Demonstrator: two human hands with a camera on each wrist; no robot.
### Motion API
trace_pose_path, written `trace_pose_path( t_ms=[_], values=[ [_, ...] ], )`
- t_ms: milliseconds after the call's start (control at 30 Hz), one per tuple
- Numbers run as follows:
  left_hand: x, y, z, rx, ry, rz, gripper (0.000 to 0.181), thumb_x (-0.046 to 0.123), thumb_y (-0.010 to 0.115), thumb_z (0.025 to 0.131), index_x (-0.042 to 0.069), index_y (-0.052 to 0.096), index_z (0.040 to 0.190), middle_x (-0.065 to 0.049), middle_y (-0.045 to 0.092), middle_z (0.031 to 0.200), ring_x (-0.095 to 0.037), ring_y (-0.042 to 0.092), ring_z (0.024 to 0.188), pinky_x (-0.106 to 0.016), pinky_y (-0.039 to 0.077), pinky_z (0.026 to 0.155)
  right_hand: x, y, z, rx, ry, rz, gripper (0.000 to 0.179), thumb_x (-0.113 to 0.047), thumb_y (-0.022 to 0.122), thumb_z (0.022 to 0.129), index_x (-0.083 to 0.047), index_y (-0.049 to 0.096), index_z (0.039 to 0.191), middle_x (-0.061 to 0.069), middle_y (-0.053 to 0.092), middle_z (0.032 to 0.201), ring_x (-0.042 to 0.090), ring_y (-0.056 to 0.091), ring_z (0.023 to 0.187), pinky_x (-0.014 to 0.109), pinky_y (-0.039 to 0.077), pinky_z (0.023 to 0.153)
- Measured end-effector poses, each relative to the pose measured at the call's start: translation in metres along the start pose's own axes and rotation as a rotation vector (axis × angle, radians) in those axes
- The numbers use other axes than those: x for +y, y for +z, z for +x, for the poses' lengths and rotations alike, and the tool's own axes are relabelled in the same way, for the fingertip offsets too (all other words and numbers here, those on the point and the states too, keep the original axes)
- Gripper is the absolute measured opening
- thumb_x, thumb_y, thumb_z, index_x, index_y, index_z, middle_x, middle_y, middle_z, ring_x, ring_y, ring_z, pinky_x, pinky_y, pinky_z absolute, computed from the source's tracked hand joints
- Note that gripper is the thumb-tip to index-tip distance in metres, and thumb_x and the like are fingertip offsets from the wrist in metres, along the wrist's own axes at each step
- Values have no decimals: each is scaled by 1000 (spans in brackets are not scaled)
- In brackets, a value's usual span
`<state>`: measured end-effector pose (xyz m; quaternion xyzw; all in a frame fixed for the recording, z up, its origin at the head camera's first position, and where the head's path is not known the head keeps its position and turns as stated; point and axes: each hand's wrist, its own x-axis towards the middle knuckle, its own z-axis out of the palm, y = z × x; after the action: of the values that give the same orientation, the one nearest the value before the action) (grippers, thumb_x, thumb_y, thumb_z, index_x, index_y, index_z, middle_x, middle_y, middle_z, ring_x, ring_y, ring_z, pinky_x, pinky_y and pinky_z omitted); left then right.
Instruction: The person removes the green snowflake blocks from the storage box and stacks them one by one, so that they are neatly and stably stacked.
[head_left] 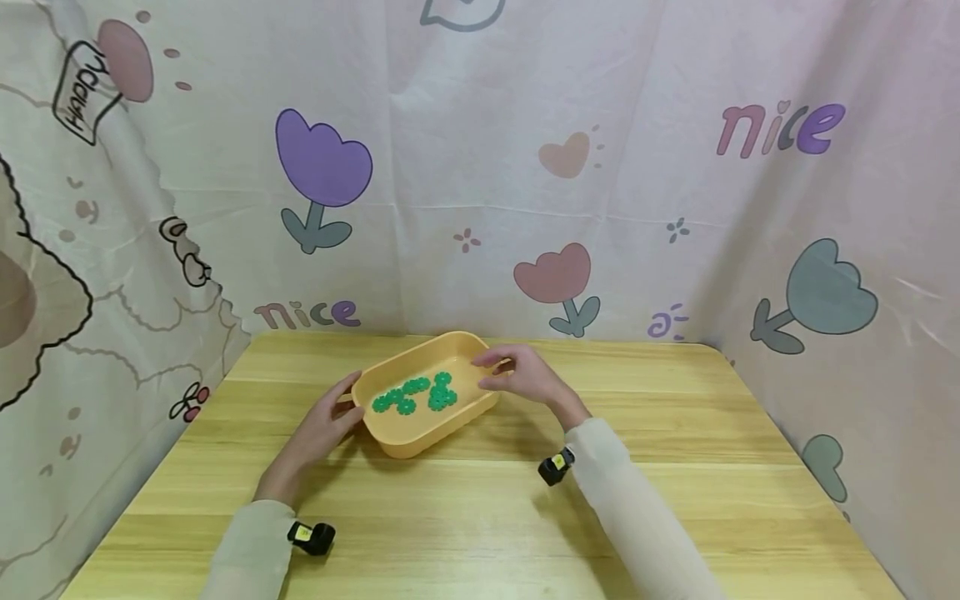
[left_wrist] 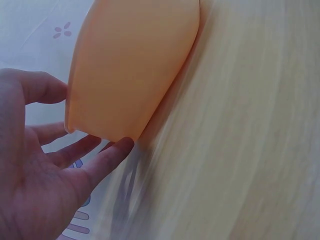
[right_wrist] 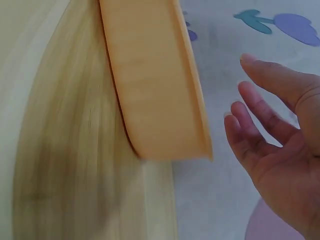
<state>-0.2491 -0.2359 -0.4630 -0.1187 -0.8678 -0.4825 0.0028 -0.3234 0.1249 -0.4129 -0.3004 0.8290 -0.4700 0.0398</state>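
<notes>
1. One grip, the left (head_left: 327, 421), is closed around the tray's left end: the thumb bears on the near side by the rim and the fingers lie against the end wall, one reaching its bottom edge.
2. The right grip (head_left: 528, 375) is loose, fingers apart and around nothing; it hovers at the tray's right end, and the right wrist view shows a gap between fingertips and wall.
3. The tray (head_left: 450, 427), yellow-orange, sits on the desk between both, set at a slant with its right end farther off.
4. Green pieces (head_left: 438, 398), flower-shaped, lie in it, some near the left end and others around the middle.
5. With just one end held, the tray could swing or tip if pulled or lifted now; the pieces would then probably slide together toward the low side.
6. The right fingers, so close to the rim, might knock it if lowered carelessly.
7. The desk (head_left: 450, 525) looks smooth, so a push could make the tray skid toward the printed backdrop (head_left: 465, 150) behind.
</notes>
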Motion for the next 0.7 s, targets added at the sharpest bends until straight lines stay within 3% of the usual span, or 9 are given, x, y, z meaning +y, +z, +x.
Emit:
trace_pose_path(
  t_ms=[133, 367, 500, 700],
  values=[
    [0, -1, -1, -2, -4, -5, 67, 12, 55, 106, 1, 23, 163, -31, 39, 154, -54, 51, 135, -53, 49, 109, -2, 14, 19, -60, -12, -40, 33, -8, 80, 88, -4, 75, 121, 14, 74, 121, 37, 66, 113, 47, 56, 101],
    [-1, -2, -1, -6, -3, -14, 67, 12, 55, 106, 0, 22, 163, -31, 40, 154, -54, 52, 135, -46, 53, 105, -2, 30, 42, -212, -39, -71, 33, 0, 77, 89, 5, 71, 122, 26, 70, 125, 46, 63, 118, 52, 55, 102],
    [-1, -2, -1, 2, -3, -3, 66, 12, 55, 106, 0, 23, 163, -31, 40, 154, -54, 52, 135, -49, 52, 106, -2, 38, 52, -256, -65, -160, 31, 4, 77, 87, 4, 74, 118, 21, 73, 121, 41, 65, 115, 48, 58, 97],
    [1, -2, 0, -4, -2, -8, 67, 13, 55, 106, 1, 23, 163, -30, 41, 154, -53, 52, 135, -52, 51, 107, -1, 52, 61, -327, -30, -315, 30, -4, 85, 83, -4, 79, 112, 8, 77, 118, 30, 67, 112, 42, 57, 97]
  ],
)
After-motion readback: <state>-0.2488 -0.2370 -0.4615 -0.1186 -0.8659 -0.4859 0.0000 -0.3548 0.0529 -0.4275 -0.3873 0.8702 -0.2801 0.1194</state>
